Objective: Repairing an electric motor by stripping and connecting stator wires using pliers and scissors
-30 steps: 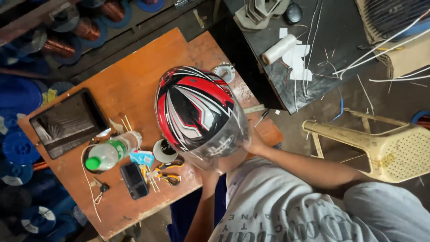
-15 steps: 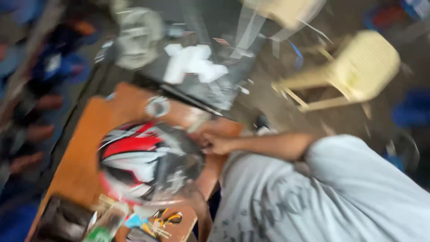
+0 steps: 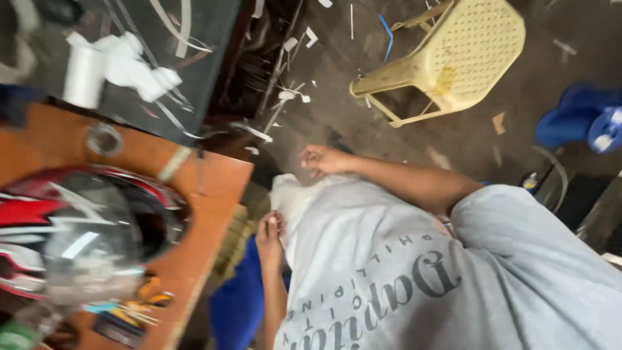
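Currently, both hands rest empty on the grey shirt [image 3: 414,285]: left hand [image 3: 269,234] fingers loosely extended, right hand [image 3: 322,159] fingers curled; helmet [image 3: 84,233] apart on table [image 3: 207,194].

**Unclear / cut off**

Whole frame motion-blurred; helmet [image 3: 78,233] cut by left edge, its visor smeared; tools [image 3: 129,311] below it too blurred to identify; left hand [image 3: 270,236] fingers tucked at the shirt [image 3: 414,279] hem, grip unreadable; right hand [image 3: 322,159] curled, blurred; bottle [image 3: 14,336] cropped at corner.
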